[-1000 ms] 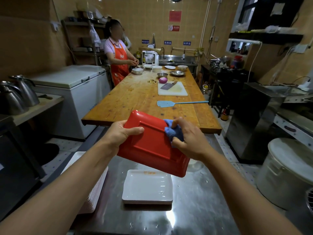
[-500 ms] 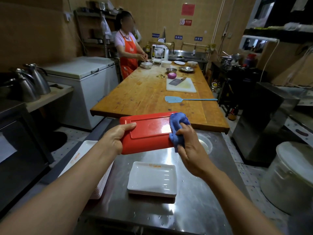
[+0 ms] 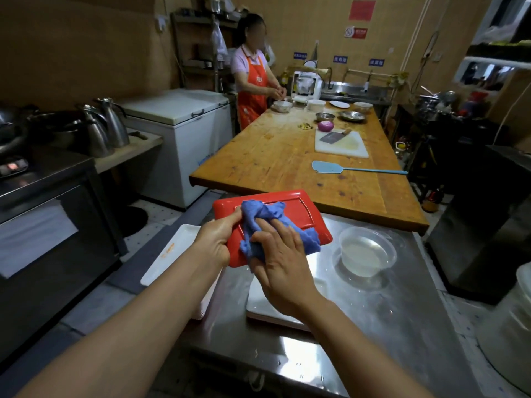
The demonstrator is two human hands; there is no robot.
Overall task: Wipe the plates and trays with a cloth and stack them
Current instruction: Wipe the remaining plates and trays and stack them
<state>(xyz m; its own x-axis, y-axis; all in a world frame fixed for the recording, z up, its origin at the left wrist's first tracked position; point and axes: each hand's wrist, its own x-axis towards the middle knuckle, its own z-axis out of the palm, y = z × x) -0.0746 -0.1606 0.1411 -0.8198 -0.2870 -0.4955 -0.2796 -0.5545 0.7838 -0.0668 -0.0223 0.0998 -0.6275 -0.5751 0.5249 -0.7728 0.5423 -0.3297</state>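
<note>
A red rectangular tray (image 3: pixel 301 212) is held above the steel counter (image 3: pixel 373 326), its flat face turned up. My left hand (image 3: pixel 217 242) grips its near left edge, thumb on top. My right hand (image 3: pixel 280 259) presses a crumpled blue cloth (image 3: pixel 260 219) onto the tray, fingers spread over the cloth. Under my right forearm lies a white rectangular plate (image 3: pixel 261 307) on the counter. A stack of white trays (image 3: pixel 169 254) sits at the counter's left edge, partly hidden by my left arm.
A clear bowl of water (image 3: pixel 366 251) stands on the counter to the right. Beyond is a long wooden table (image 3: pixel 273 159) with a cutting board, cleaver and blue swatter. A person in an orange apron (image 3: pixel 253 90) works at its far end. A white freezer (image 3: pixel 184 130) stands left.
The tray has tipped from slanted toward me to lying flat. My right hand with the cloth has moved from the tray's right edge onto its middle.
</note>
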